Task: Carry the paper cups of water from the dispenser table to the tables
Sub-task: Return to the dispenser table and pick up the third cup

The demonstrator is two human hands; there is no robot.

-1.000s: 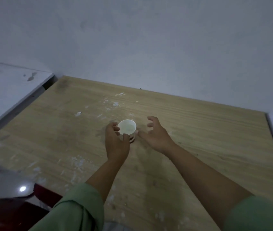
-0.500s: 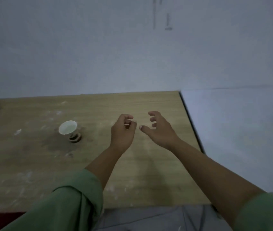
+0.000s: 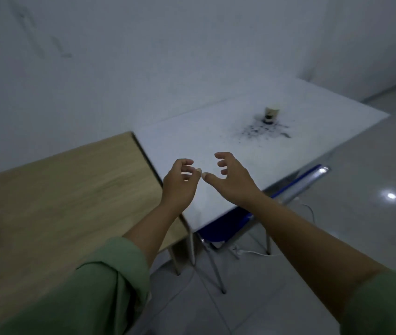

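Both hands are held out in front of the person, above the place where two worktops meet. The left hand (image 3: 178, 186) is empty, its fingers curled loosely inward, and it hangs over the near corner of the white worktop (image 3: 187, 146), just beside the edge of the wooden worktop (image 3: 66, 189). The right hand (image 3: 232, 178) is empty too, with the fingers spread and bent like a claw and the thumb pointing toward the left hand. The two thumbs are near each other but do not touch. Green sleeves are pushed up on both forearms.

A paper cup (image 3: 271, 114) stands upright on the far part of the white worktop, well apart from both hands. Around its base there is a dark scattered stain (image 3: 256, 131); the picture is dim, so it may be spilled liquid or dirt. The inside of the cup is not visible from here.

Under the white worktop a blue chair (image 3: 226, 228) is partly visible, and a thin white cable (image 3: 255, 253) lies on the tiled floor beside the metal legs.
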